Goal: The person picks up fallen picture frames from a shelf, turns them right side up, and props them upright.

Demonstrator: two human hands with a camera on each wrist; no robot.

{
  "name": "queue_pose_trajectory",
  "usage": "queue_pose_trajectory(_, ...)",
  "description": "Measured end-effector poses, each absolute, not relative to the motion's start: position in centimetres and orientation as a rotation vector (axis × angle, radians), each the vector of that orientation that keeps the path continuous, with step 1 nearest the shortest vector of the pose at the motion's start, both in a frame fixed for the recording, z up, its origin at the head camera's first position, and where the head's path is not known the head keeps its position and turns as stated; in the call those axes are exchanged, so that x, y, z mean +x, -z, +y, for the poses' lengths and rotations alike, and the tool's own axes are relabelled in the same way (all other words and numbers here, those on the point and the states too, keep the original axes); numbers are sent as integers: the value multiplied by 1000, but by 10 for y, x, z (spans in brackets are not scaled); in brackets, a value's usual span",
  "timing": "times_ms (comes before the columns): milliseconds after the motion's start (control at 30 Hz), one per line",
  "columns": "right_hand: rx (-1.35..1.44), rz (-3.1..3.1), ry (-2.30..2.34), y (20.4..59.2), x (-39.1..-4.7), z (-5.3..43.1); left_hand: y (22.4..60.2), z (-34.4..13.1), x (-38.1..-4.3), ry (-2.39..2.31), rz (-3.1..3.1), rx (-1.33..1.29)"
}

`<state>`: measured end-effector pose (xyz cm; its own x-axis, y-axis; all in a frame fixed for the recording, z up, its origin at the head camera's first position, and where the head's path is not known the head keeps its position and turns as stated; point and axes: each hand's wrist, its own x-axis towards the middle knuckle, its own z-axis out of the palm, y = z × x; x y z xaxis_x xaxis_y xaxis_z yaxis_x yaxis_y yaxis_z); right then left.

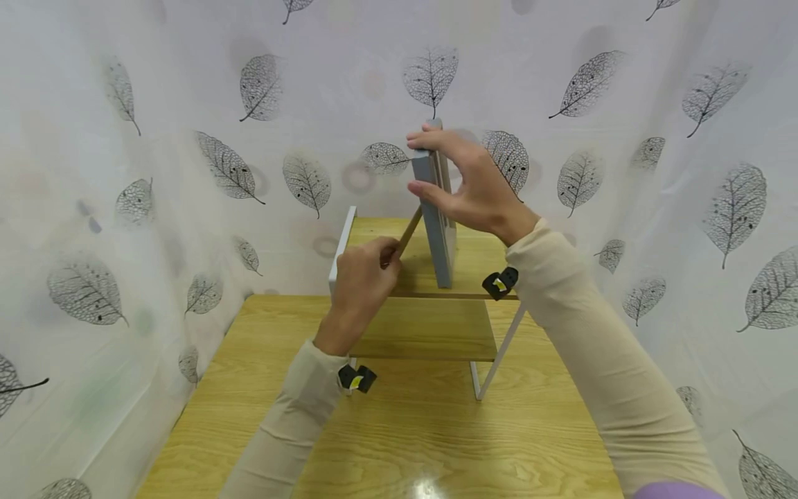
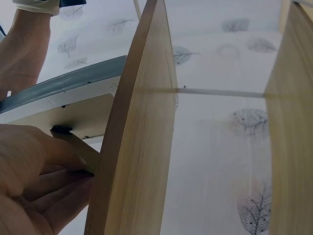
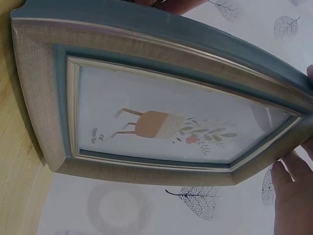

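A blue-grey picture frame stands upright, seen nearly edge-on, on the top shelf of a small wooden rack. My right hand grips its upper edge, thumb on the near side and fingers over the top. At the back of the picture frame, my left hand pinches the thin support leg, which slants out from the backing. The left wrist view shows this leg with its dark hinge. In the right wrist view, the picture frame's front surrounds a print of an animal and leaves.
Below the top shelf is a lower wooden shelf, carried by white metal legs. A raised white rail edges the rack's left side. The rack stands on a wood-grain table, with a leaf-print curtain behind and around it.
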<state>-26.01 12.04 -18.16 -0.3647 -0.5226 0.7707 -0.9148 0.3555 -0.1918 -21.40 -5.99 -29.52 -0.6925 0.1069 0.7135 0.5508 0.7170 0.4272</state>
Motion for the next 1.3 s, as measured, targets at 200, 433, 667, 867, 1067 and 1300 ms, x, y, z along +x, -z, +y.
queue_pose_trajectory(200,1225,-2045,-805,182,-259,116,297,-61,-216,852,-2264,-483)
queue_pose_trajectory(433,1238,-2070,-827,183,-259,112,298,-63,-220,876,-2282,-468)
queue_pose_trajectory(667,1242,-2094,-813,183,-260,107,300,-64,-223,908,-2293,-460)
queue_pose_trajectory(867,1235,-2124,-812,183,-261,104,301,-64,-223,904,-2313,-430)
queue_pose_trajectory(1067,1219,-2139,-794,183,-261,104,298,-62,-223,909,-2336,-403)
queue_pose_trajectory(1300,1223,-2138,-773,183,-260,104,289,-59,-204,745,-2260,-423)
